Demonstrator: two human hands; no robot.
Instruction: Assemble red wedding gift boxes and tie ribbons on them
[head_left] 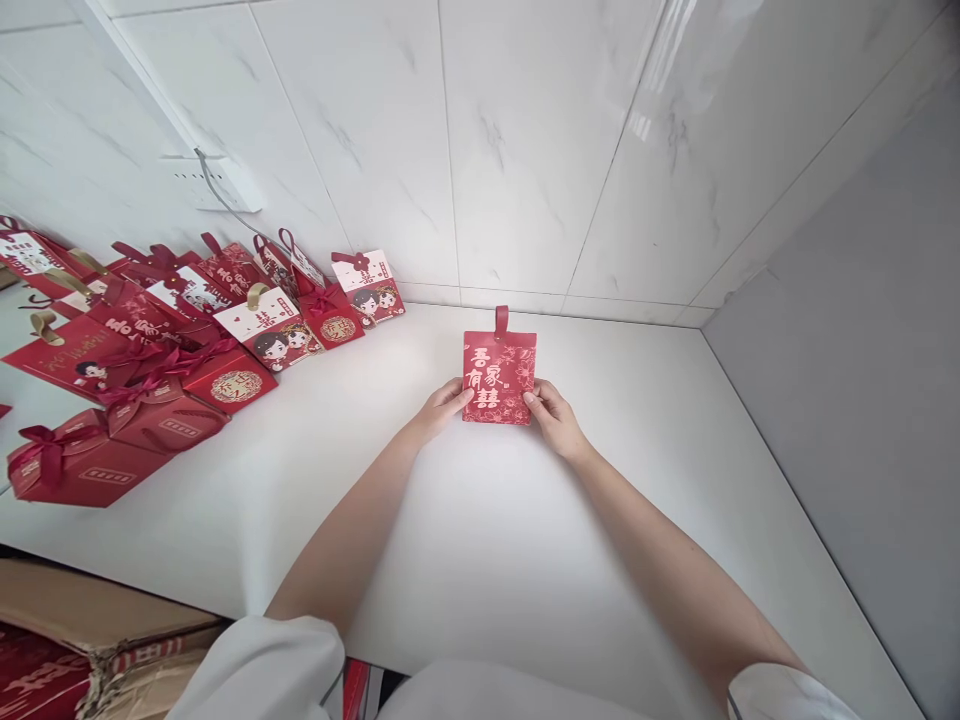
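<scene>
Between my two hands is a red gift box (501, 378) with pale characters, flower line art and a ribbon loop on top. Its printed face is turned toward me, above the white tabletop. My left hand (444, 408) grips its left edge near the bottom, thumb on the front. On the opposite edge, my right hand (553, 412) holds it the same way, thumb in front and fingers behind. The back of the box and most fingertips are hidden.
Many red gift boxes (169, 425) with bows and loops crowd the table's left side. A white-topped box (369, 290) stands near the tiled wall. A wall socket (211, 184) has a grey cable. An open cardboard carton (97, 615) sits below at lower left.
</scene>
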